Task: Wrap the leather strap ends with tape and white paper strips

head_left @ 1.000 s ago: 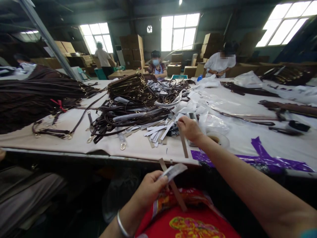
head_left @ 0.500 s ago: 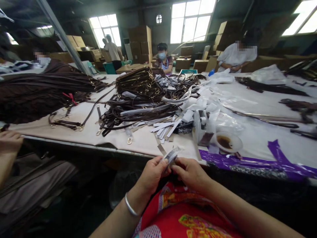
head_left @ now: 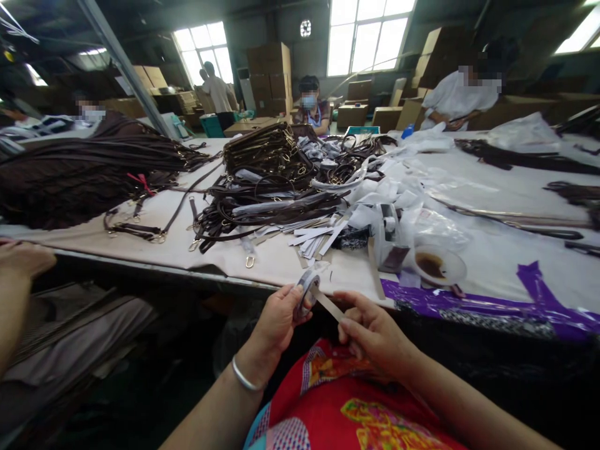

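left hand [head_left: 280, 317] is pinched shut on a small clear sleeve [head_left: 307, 289], held just below the counter's near edge; right hand [head_left: 375, 328] is closed on the lower end of a tan strip [head_left: 328, 304] that runs up into the sleeve. the counter [head_left: 154, 250] is cloth-covered, in a windowed workshop stacked with cardboard boxes [head_left: 269, 69]. beyond the hands lie white paper strips [head_left: 313, 237], a heap of dark straps [head_left: 267, 187], a tape dispenser [head_left: 389, 240], a dish of brown liquid [head_left: 435, 265] and purple tape [head_left: 469, 305] along the near edge. a co-worker's hand [head_left: 23, 257] rests at the far left, with bare cloth beside it
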### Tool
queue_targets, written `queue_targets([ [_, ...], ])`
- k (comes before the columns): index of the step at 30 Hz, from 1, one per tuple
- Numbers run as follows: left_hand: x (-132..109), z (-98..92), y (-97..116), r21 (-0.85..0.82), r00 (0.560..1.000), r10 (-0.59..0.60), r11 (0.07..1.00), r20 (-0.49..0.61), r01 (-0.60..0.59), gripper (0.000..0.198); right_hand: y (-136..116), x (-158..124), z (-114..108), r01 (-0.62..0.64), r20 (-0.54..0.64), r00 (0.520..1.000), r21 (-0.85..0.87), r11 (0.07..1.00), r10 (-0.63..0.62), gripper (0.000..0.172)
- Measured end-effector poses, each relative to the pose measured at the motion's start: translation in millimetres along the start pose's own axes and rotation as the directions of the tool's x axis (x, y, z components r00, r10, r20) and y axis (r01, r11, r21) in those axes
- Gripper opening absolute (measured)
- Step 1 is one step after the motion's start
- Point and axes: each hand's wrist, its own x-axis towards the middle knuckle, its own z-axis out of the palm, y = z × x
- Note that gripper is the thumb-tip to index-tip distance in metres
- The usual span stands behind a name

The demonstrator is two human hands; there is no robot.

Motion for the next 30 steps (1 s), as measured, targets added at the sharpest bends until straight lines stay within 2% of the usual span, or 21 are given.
queue_targets([
  [3,0.4,1.0,-0.6,-0.037,1.000,-0.001,0.999,0.020,0.002,0.030,-0.3,1.7,-3.3,-0.046,0.033,0.998,0.020,0.999,0.045,0.034],
  [7,-2.8,6.2,2.6,-0.035,0.998,0.014,0.999,0.062,-0.011,0.029,-0.5,6.3,-3.9,-0.098,0.005,0.995,-0.015,0.995,0.098,0.046],
  [12,-10.3,12.8,2.0,-0.042,0.989,-0.010,0.999,0.149,0.016,0.029,5.4,15.9,-2.1,-0.190,0.019,0.982,0.017,0.982,0.190,0.041],
  [15,-13.6,14.4,-0.2,-0.031,0.987,-0.024,0.999,0.159,0.030,0.031,11.3,20.8,-3.2,-0.193,-0.079,0.976,0.095,0.977,0.201,0.030],
  [19,-13.3,15.0,-1.3,-0.023,0.994,-0.037,0.999,0.105,0.040,0.033,15.1,24.4,-10.4,-0.169,-0.248,0.941,0.247,0.954,0.231,0.011],
  [22,-10.5,14.4,-2.0,-0.018,0.997,-0.054,0.998,0.060,0.055,0.033,13.4,24.9,-18.5,-0.138,-0.203,0.956,0.320,0.937,0.210,0.011],
  [24,-9.0,13.8,-3.2,-0.010,0.997,-0.064,0.998,0.050,0.064,0.032,11.5,24.5,-21.7,-0.129,-0.149,0.970,0.356,0.926,0.192,0.019],
  [27,-8.2,13.4,-5.2,0.000,0.997,-0.068,0.998,0.045,0.068,0.032,9.0,22.5,-20.1,-0.112,-0.101,0.981,0.389,0.914,0.164,0.022],
  [30,-8.3,13.2,-5.9,0.005,0.997,-0.063,0.998,0.049,0.062,0.032,7.0,19.6,-14.2,-0.125,-0.049,0.987,0.389,0.913,0.156,0.033],
])
